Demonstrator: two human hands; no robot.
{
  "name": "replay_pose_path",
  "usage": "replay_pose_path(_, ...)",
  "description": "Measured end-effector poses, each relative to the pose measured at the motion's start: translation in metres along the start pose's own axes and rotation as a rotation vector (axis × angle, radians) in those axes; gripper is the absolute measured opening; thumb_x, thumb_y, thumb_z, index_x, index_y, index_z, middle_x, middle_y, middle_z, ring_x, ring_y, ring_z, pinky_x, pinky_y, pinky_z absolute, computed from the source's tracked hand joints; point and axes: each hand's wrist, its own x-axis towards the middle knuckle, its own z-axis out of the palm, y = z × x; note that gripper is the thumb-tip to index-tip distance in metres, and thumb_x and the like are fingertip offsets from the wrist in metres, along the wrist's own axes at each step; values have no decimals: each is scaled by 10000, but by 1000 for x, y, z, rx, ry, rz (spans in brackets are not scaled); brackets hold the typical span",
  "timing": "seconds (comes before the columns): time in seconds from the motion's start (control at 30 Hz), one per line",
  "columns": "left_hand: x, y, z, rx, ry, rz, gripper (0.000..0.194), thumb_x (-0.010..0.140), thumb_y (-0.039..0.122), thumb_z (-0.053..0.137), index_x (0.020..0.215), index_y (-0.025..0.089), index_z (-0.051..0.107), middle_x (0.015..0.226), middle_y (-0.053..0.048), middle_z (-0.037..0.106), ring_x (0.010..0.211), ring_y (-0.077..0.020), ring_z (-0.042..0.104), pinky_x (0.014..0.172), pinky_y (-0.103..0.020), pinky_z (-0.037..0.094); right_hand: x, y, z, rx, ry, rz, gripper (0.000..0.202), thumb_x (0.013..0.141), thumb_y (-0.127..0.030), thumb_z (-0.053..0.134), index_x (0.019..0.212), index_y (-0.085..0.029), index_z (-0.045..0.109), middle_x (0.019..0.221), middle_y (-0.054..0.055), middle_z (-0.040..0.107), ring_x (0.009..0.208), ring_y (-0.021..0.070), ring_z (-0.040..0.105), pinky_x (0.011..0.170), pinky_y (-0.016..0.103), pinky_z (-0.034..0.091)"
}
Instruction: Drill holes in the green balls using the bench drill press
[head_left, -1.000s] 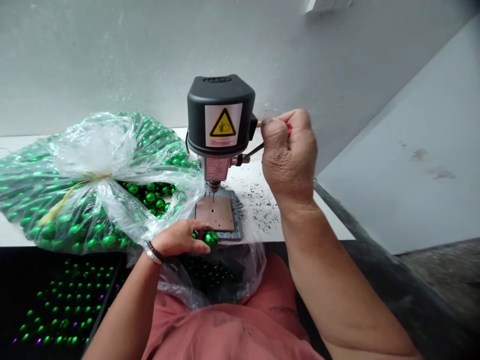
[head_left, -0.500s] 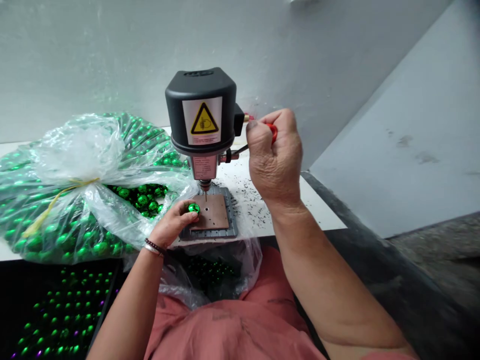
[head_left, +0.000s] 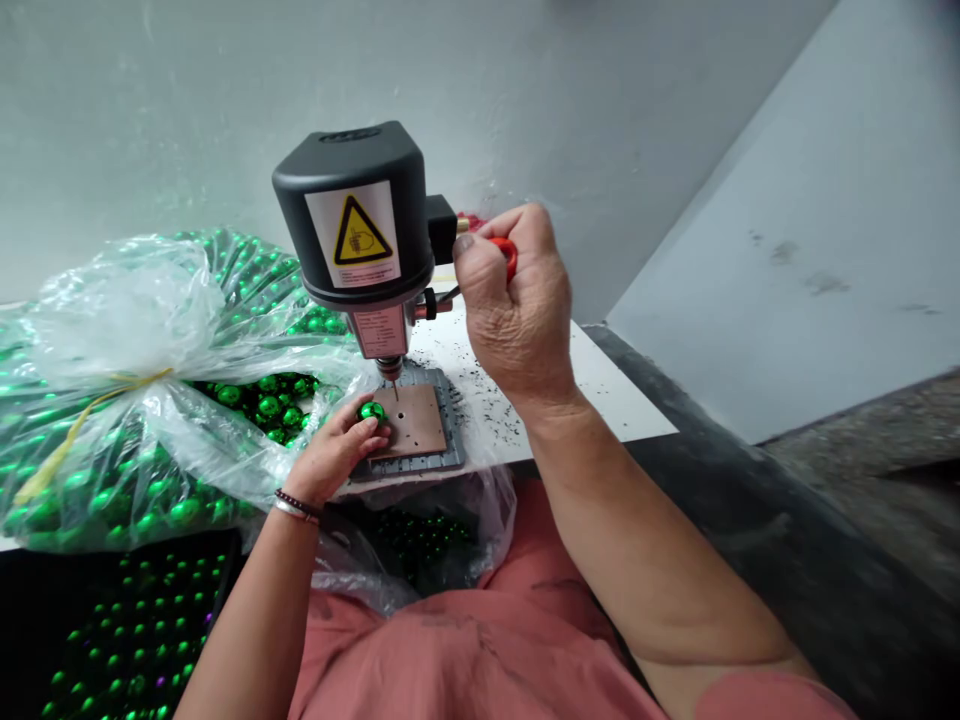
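Note:
Pinched between the fingers of my left hand (head_left: 341, 445) is a shiny green ball (head_left: 371, 411), at the left edge of a brown board (head_left: 420, 425) with a small hole in it. The board lies on the grey base (head_left: 452, 455) of a small bench drill press (head_left: 352, 215). Its thin drill bit (head_left: 396, 390) points down just above the board, to the right of the ball and apart from it. My right hand (head_left: 517, 300) is wrapped round the red-knobbed lever (head_left: 511, 258) on the machine's right side.
A tied clear plastic bag (head_left: 150, 370) full of green balls fills the left of the white table (head_left: 615, 400). Dark shavings are scattered right of the base. Below, a dark tray (head_left: 30, 600) holds rows of green balls, and an open plastic bag (head_left: 491, 520) hangs at my lap.
The camera view has turned slightly, so the drill press and both hands appear further left. My grip on the ball and the lever looks the same.

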Motion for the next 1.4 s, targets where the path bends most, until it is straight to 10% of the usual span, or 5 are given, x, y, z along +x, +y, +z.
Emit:
replay_pose_path(0.3, 15, 5, 9, 719, 86, 77, 530, 775, 385, 561, 1266, 184, 569, 711, -9, 636, 562, -143, 558, 535, -267, 442, 1, 2, -1, -28, -23, -4, 218, 873, -387, 450, 760, -207, 400, 638, -58, 407, 621, 38, 544, 576, 175, 452)
replay_pose_path(0.6, 22, 12, 18, 1085, 45, 240, 456, 787, 318, 556, 1221, 189, 606, 1166, -73, 661, 1066, -233, 600, 940, -335, 441, 1, 2, -5, 6, -85, 17, 231, 887, -419, 417, 792, -209, 418, 695, -50, 471, 701, 51, 551, 651, 198, 459)
replay_pose_path(1.4, 38, 1, 19, 1133, -30, 388, 169, 766, 349, 574, 804, 211, 664, 794, 1, 633, 789, -164, 567, 728, -271, 419, -40, 12, -14, -164, 4, -183, 71, 824, -218, 464, 764, -200, 430, 576, -79, 406, 486, 22, 372, 498, 176, 376)
